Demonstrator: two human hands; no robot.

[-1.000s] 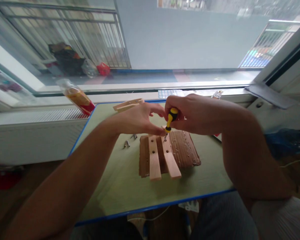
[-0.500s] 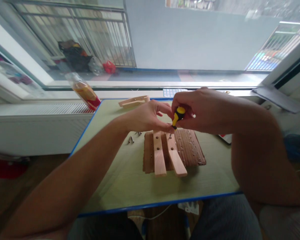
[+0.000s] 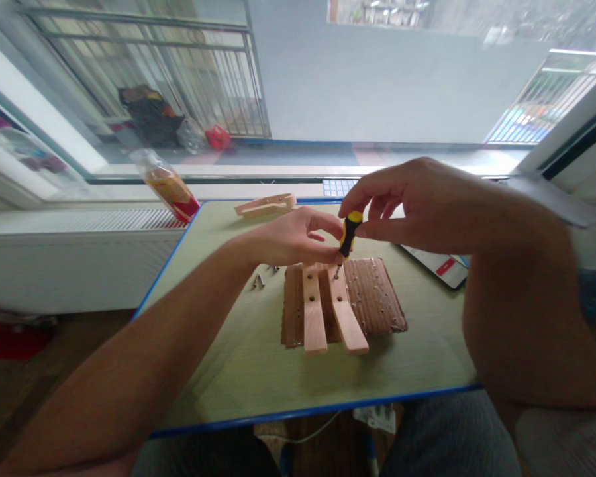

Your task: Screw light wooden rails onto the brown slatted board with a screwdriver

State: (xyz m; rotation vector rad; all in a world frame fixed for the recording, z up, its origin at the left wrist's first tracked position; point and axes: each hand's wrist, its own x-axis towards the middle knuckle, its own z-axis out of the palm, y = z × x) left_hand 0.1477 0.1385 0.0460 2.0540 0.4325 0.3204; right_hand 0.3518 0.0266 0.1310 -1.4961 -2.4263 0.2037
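My right hand (image 3: 417, 205) pinches the yellow-and-black handle of a small screwdriver (image 3: 348, 233), its tip down on the far end of the right wooden slat (image 3: 346, 315). My left hand (image 3: 293, 240) is closed, fingertips pinched at the screwdriver's tip; what they hold is too small to see. A second wooden slat (image 3: 312, 311) lies beside the first, both on a brown corrugated board (image 3: 377, 298).
Loose screws (image 3: 259, 281) lie on the green table (image 3: 238, 358) left of the board. A wooden piece (image 3: 265, 205) lies at the far edge. A tilted bottle (image 3: 166, 185) stands on the sill at left. A phone (image 3: 440, 265) lies at right.
My right hand has loosened from a full grip on the handle to a fingertip pinch and lifted slightly. The left hand stays at the tip. The view shifted a little.
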